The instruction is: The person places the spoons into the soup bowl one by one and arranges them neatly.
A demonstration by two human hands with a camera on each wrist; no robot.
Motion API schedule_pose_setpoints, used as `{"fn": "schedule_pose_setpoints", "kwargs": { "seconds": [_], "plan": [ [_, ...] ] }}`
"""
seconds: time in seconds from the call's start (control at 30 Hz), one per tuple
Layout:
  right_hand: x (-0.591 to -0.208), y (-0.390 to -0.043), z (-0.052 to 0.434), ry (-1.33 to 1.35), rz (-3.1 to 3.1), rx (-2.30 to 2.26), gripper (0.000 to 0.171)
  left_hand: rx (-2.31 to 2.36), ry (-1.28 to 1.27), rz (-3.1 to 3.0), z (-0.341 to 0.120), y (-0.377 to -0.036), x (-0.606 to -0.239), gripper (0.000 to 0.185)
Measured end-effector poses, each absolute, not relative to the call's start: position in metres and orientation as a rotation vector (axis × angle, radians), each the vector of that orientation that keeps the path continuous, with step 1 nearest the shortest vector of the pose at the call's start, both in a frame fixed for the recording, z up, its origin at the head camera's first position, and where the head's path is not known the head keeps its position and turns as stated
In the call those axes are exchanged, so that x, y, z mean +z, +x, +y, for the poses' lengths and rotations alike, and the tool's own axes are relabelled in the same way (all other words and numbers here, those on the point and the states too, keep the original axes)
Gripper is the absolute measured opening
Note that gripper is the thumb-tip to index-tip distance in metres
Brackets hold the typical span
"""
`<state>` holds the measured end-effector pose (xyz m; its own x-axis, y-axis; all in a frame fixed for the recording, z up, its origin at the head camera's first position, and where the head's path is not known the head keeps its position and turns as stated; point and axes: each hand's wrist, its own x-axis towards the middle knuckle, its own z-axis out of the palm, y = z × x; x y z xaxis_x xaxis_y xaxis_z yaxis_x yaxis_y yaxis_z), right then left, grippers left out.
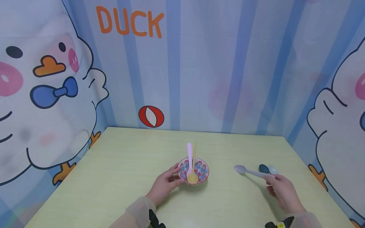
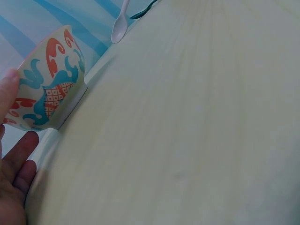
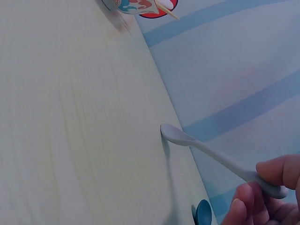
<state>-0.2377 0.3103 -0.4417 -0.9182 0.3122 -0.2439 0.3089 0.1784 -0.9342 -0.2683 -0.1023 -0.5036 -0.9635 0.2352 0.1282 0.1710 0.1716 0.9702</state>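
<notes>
A small bowl (image 1: 203, 171) with a red and blue pattern stands on the table, holding a pink spoon (image 1: 189, 153) and a yellow spoon (image 1: 192, 179). My left hand (image 1: 166, 183) grips the bowl at its left side, as the left wrist view also shows on the patterned outer wall (image 2: 56, 89). Over on the right, my right hand (image 1: 285, 191) pinches a pale grey-lavender spoon (image 3: 218, 157) by the handle end, its head pointing left and held above the table. Just beyond that hand lie a dark teal spoon (image 1: 263, 168) and a pale blue spoon (image 1: 272, 170), their handles hidden.
The pale wooden table (image 1: 128, 152) runs back to a blue striped cloth backdrop (image 1: 199, 79) with printed ducks. A wide stretch of tabletop separates the bowl from the spoons at the right.
</notes>
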Motion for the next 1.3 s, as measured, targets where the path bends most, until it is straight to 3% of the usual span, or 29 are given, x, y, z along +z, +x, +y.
{"fn": "schedule_pose_setpoints", "kwargs": {
  "seconds": [0.27,0.7,1.3],
  "plan": [
    [-0.442,-0.24,0.306,-0.753,-2.285,1.949,0.055,1.944,0.417,2.37,-0.102,-0.267,-0.502,0.05],
    [-0.435,-0.244,0.297,-0.725,-2.143,2.017,0.059,1.91,0.405,2.397,-0.102,-0.269,-0.502,0.049],
    [-0.424,-0.253,0.289,-0.505,-1.99,2.154,0.054,1.909,0.429,2.404,-0.102,-0.267,-0.501,0.049]
  ]
}}
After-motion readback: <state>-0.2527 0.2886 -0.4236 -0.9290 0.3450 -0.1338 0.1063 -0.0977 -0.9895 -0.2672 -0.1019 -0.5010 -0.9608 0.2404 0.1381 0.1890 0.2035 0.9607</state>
